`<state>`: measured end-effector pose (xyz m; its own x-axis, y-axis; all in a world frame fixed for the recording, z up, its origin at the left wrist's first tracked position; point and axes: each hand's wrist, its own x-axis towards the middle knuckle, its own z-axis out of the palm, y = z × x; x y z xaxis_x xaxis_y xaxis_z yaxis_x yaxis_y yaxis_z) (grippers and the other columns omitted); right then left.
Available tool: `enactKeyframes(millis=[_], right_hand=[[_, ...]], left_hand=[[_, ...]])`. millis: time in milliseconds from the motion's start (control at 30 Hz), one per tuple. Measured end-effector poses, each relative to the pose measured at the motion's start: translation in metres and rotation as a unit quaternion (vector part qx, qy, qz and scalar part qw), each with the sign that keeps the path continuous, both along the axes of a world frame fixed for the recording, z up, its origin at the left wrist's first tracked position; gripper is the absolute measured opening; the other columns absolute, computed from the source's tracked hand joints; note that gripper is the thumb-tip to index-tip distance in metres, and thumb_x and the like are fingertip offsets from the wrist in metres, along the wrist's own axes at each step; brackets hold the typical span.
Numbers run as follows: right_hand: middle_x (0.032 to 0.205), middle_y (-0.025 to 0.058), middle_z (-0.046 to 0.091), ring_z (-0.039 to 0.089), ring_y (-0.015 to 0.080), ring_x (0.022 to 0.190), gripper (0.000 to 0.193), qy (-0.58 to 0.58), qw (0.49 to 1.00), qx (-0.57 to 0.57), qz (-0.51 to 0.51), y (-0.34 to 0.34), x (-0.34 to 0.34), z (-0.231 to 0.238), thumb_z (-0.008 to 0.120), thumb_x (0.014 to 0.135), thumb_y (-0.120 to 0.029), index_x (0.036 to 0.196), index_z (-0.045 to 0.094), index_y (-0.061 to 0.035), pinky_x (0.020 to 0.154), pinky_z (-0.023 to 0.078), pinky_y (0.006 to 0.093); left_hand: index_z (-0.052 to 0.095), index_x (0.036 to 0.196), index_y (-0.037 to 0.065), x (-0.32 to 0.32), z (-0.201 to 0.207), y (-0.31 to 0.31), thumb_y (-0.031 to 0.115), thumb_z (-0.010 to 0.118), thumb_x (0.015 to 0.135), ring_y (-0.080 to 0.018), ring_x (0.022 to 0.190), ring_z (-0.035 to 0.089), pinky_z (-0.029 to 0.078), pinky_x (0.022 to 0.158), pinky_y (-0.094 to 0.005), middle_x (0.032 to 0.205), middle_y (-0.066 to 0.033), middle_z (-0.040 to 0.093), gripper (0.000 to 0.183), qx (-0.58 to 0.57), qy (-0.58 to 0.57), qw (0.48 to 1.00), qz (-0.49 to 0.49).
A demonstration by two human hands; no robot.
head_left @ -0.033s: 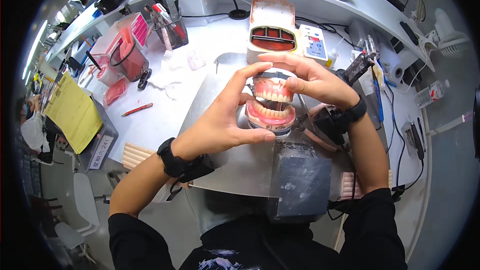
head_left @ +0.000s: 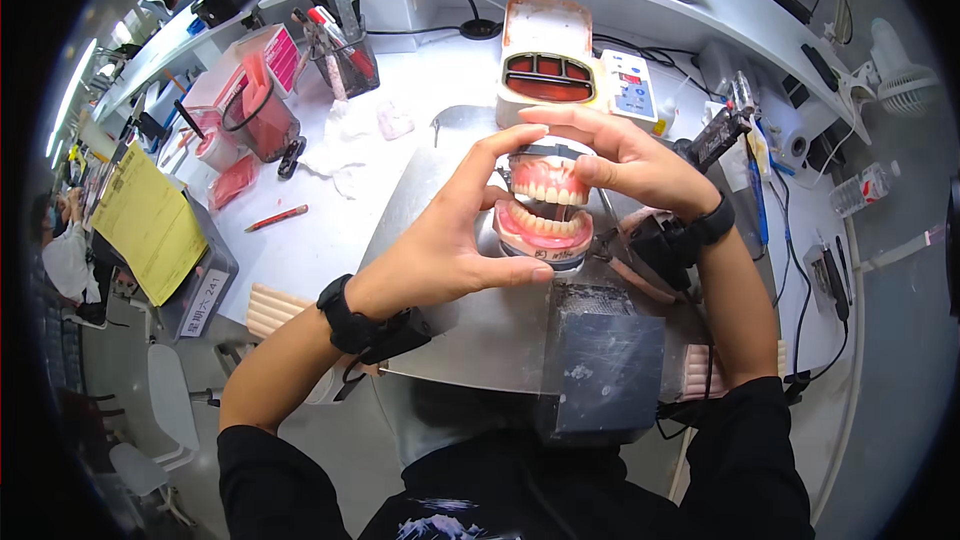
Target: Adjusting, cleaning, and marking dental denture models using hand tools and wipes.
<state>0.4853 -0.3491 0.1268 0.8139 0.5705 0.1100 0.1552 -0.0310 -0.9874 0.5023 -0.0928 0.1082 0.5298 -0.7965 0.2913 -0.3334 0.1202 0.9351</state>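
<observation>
Between my two hands is a dental articulator holding an upper denture (head_left: 545, 180) and a lower denture (head_left: 543, 228), pink gums with pale teeth, parted in a gap. My left hand (head_left: 440, 240) grips it from the left, thumb along the lower base and index finger reaching over the top. The fingers of my right hand (head_left: 645, 168) curl over the upper part, the thumb pressing beside the upper denture's gum. Handwritten marks show on the front of the lower base. The articulator's back is hidden by the dentures and my hands.
Behind my hands stands a wax heater (head_left: 505, 108) with its lid up and red wax in its compartments. A dark grey block (head_left: 605, 360) sits at the near edge. Left are a red pencil (head_left: 276, 219), mesh cup (head_left: 262, 125) and yellow paper (head_left: 140, 225); right, cables and a bottle (head_left: 862, 190).
</observation>
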Motion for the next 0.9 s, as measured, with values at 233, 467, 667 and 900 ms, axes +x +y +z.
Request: enactKeyframes(millis=[233, 467, 667, 900], right_hand=[[0.151, 0.0149, 0.046, 0.046, 0.0209, 0.138, 0.068, -0.019, 1.0, 0.004, -0.009, 0.003, -0.003, -0.001, 0.068, 0.098, -0.029, 0.152, 0.036, -0.0025, 0.109, 0.043, 0.035], [0.153, 0.0182, 0.043, 0.042, 0.0258, 0.142, 0.069, -0.028, 0.999, 0.013, -0.008, 0.004, -0.007, -0.005, 0.067, 0.099, -0.028, 0.154, 0.033, -0.0028, 0.113, 0.039, 0.0382], [0.153, 0.015, 0.042, 0.042, 0.0245, 0.142, 0.078, -0.077, 0.996, -0.033, -0.011, 0.007, -0.006, -0.007, 0.074, 0.092, -0.034, 0.153, 0.035, -0.003, 0.11, 0.044, 0.0377], [0.151, 0.0146, 0.047, 0.043, 0.0248, 0.142, 0.074, -0.085, 0.993, -0.079, -0.029, 0.003, -0.009, -0.003, 0.073, 0.093, -0.033, 0.153, 0.037, -0.0065, 0.111, 0.039, 0.0407]], left_hand=[[0.023, 0.156, 0.008, -0.001, -0.003, 0.001, 0.014, 0.09, 0.073, -0.0234, 0.127, 0.055, 0.046, 0.107, -0.0373, 0.154, -0.0102, 0.028, 0.107, 0.005, -0.033, 0.999, 0.011], [0.031, 0.152, 0.005, -0.011, 0.001, 0.001, 0.017, 0.09, 0.072, -0.0252, 0.139, 0.04, 0.05, 0.101, -0.0376, 0.153, -0.0135, 0.034, 0.099, -0.007, -0.041, 0.999, 0.026], [0.031, 0.152, 0.008, -0.012, -0.005, 0.005, 0.016, 0.091, 0.071, -0.0246, 0.14, 0.039, 0.05, 0.103, -0.0385, 0.154, -0.0122, 0.032, 0.102, 0.004, -0.066, 0.997, 0.026], [0.028, 0.154, 0.008, -0.012, 0.001, 0.003, 0.014, 0.09, 0.072, -0.0237, 0.138, 0.043, 0.049, 0.105, -0.037, 0.156, -0.0092, 0.03, 0.103, 0.027, -0.071, 0.997, 0.008]])
